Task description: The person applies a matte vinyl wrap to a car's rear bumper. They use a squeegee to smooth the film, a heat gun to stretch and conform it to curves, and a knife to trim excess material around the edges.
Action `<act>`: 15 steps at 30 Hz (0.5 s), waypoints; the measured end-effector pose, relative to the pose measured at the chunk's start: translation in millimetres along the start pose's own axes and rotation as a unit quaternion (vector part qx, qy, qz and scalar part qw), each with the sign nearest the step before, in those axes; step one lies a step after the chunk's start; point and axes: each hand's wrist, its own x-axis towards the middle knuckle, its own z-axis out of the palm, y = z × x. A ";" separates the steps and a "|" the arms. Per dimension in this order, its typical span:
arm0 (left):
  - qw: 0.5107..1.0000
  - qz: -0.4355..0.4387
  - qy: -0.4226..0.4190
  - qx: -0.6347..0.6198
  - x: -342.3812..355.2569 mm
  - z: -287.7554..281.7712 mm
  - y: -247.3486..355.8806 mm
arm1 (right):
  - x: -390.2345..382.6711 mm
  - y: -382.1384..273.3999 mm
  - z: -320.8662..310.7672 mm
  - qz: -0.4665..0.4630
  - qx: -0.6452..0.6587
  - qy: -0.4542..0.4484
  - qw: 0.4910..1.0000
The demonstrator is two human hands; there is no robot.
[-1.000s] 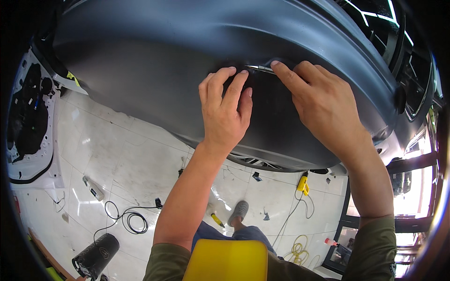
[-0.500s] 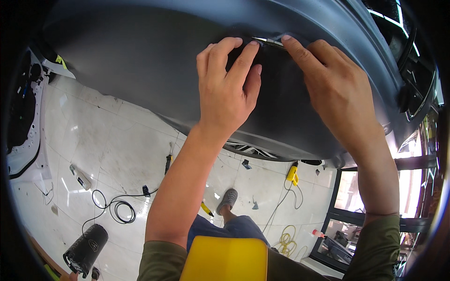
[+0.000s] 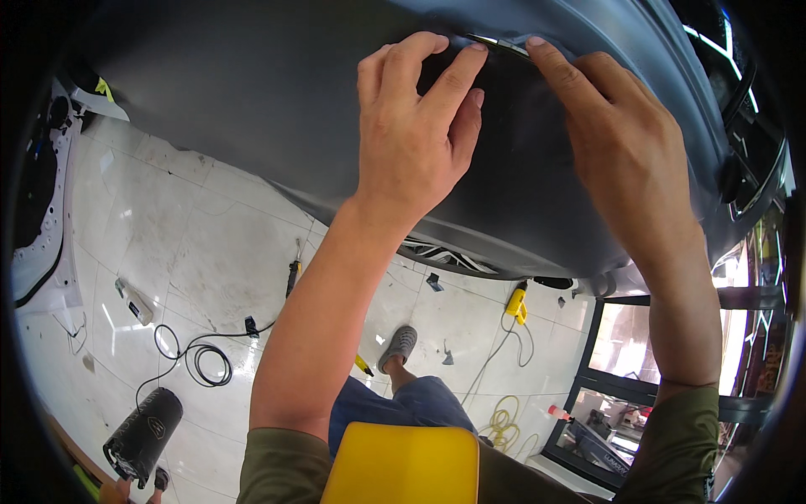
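Dark grey film (image 3: 277, 109) covers a curved vehicle panel in front of me, its lower edge hanging loose and uneven. Near the top, a narrow slit (image 3: 497, 42) with a bright edge runs between my hands. My left hand (image 3: 413, 126) is open, fingers spread and bent. Its index fingertip touches the film by the slit's left part; the thumb is apart from the index finger. At the slit's right end presses the stretched index finger of my right hand (image 3: 625, 139). That hand's other fingers curl down, their tips and the thumb hidden. Neither hand visibly holds a tool.
On the tiled floor lie a yellow heat gun (image 3: 517, 304) with its cord, a coiled black cable (image 3: 207, 361), a pale bottle-like object (image 3: 134, 302) and film scraps (image 3: 433, 282). A black cylinder (image 3: 144, 433) stands lower left. A white door shell (image 3: 54, 227) is at the far left.
The whole view has shifted a little, so the slit and both hands appear higher and further right. Both hands keep their places at the slit.
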 end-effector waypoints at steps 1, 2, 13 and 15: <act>1.000 -0.002 0.000 -0.001 -0.7 0.3 0.0 | -0.3 0.2 1.0 -0.001 0.004 0.002 1.000; 1.000 -0.004 0.000 -0.002 -1.4 0.7 0.1 | -0.6 0.4 1.8 -0.003 0.009 0.005 1.000; 1.000 0.002 -0.002 -0.001 -2.9 1.0 0.8 | -0.2 3.5 -2.0 -0.011 0.009 -0.022 1.000; 1.000 0.001 0.000 0.003 -3.7 1.4 -0.7 | 2.3 3.2 -4.0 -0.013 0.011 -0.033 0.999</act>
